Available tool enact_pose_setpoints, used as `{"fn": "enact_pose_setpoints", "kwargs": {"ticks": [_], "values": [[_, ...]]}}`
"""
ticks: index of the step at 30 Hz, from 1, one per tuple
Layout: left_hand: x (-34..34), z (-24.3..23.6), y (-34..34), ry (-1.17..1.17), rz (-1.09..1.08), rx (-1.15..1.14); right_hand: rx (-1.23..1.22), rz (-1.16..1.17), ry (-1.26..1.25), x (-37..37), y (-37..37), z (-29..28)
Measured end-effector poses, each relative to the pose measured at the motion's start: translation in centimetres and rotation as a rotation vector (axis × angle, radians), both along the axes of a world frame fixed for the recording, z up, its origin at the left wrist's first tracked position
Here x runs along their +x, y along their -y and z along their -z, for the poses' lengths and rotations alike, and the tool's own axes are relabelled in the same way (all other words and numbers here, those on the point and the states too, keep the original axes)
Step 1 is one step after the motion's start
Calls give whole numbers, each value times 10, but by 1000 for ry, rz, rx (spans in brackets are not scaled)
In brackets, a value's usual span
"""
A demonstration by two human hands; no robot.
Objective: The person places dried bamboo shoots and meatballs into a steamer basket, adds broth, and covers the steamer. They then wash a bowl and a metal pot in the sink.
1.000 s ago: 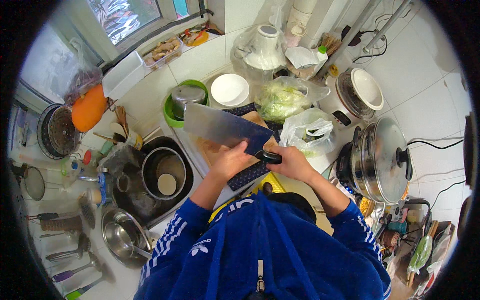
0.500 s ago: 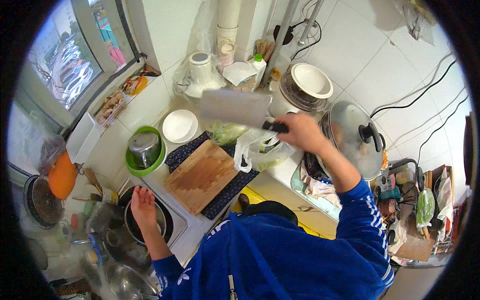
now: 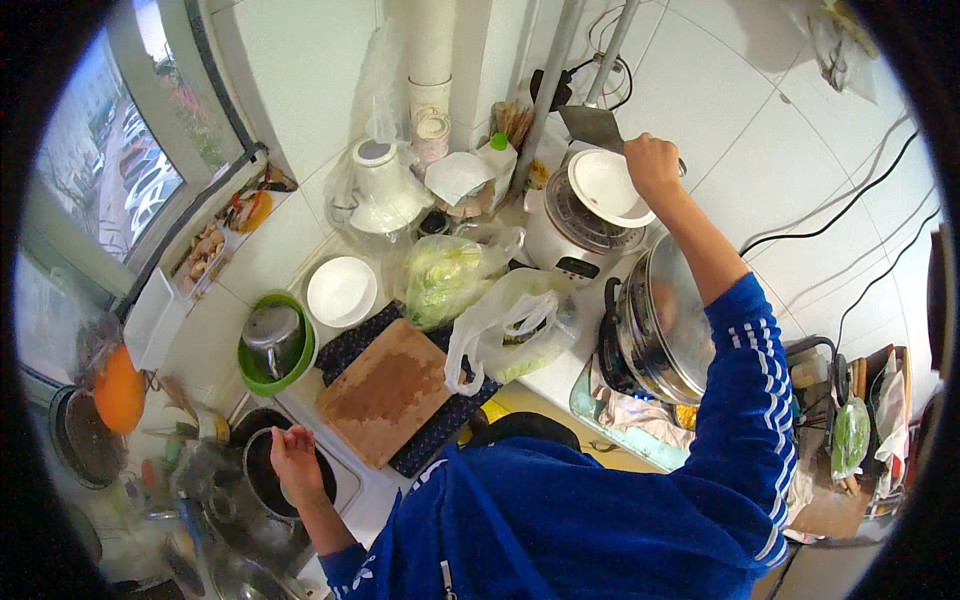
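My right hand (image 3: 655,168) is raised at the back right, its fingers wrapped round the handle of a cleaver (image 3: 592,128). The cleaver's dark blade points left, by the metal poles and above a white bowl (image 3: 612,188) that rests on the lid of a white rice cooker (image 3: 560,243). Down at the left, my left hand (image 3: 296,466) hovers over a dark pot (image 3: 262,478) with nothing in it, fingers stretched and slightly bent. Between my hands lies a wooden cutting board (image 3: 385,395), wet-looking and bare, on a dark patterned cloth (image 3: 425,455).
Bagged leafy greens (image 3: 440,270) and a white plastic bag (image 3: 515,325) lie behind the board. A white bowl (image 3: 342,291) and a green basin (image 3: 265,380) holding a metal pot stand to its left. A large lidded steamer (image 3: 650,330) is at the right.
My right hand has carried the cleaver up and right, from above the greens to beside the bowl on the rice cooker. The left hand stays over the pot.
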State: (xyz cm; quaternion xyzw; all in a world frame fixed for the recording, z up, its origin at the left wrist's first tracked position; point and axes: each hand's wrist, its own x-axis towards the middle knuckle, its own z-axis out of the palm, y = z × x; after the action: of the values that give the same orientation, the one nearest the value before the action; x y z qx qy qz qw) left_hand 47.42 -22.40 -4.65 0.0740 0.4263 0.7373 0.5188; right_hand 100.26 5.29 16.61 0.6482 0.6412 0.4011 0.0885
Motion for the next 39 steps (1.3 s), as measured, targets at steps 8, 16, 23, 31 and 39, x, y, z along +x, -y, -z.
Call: {"fn": "enact_pose_setpoints", "kwargs": {"ticks": [8,16,23,31,39], "values": [[43,15,-49,-21,-10,-138,-152,58,-19,43,-110,24],[83,19,-87,-44,-59,-232,-272,46,-120,80,-191,39],[104,27,-104,-92,-20,-275,-405,20,-96,98,-249,66],[124,33,-94,-52,-75,-332,-430,-29,-84,112,-288,79],[148,34,-93,-87,-60,-381,-513,-21,15,110,-300,83]]}}
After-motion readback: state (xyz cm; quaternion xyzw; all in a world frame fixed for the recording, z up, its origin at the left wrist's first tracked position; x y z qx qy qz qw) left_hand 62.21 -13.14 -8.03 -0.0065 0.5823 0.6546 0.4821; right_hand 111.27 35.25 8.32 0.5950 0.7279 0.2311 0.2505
